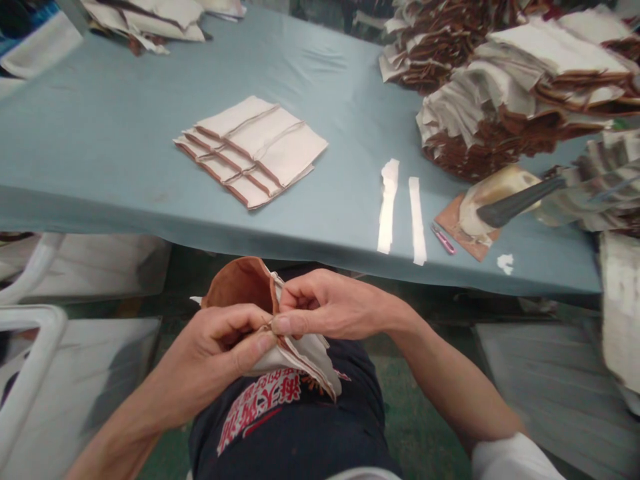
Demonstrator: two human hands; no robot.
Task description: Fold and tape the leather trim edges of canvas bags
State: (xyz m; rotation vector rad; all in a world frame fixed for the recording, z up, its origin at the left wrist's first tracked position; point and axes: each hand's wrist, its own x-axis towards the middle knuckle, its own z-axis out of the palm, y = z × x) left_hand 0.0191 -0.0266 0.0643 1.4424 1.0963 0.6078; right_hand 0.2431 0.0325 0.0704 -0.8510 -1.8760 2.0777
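Above my lap, a sewn leather piece (243, 283), brown on one face and pale on the other, hangs between both hands. My left hand (220, 350) is closed on it, thumb and fingers pinching the seam from the left. From the right, my right hand (325, 310) pinches the same seam, its thumb meeting the left thumb and its other fingers curled. Part of the seam is hidden under the fingertips. On the blue-covered table (125, 160) beyond lies a neat, stepped stack of pale, brown-edged leather pieces (270, 143).
Two white strips (387, 207) lie near the table's front edge. Right of them are a small pink cutter (443, 239) and a glue pot (493, 193) with a dark-handled brush on a brown square. Large piles of leather pieces (500, 100) fill the right. A white chair frame (35, 317) stands left.
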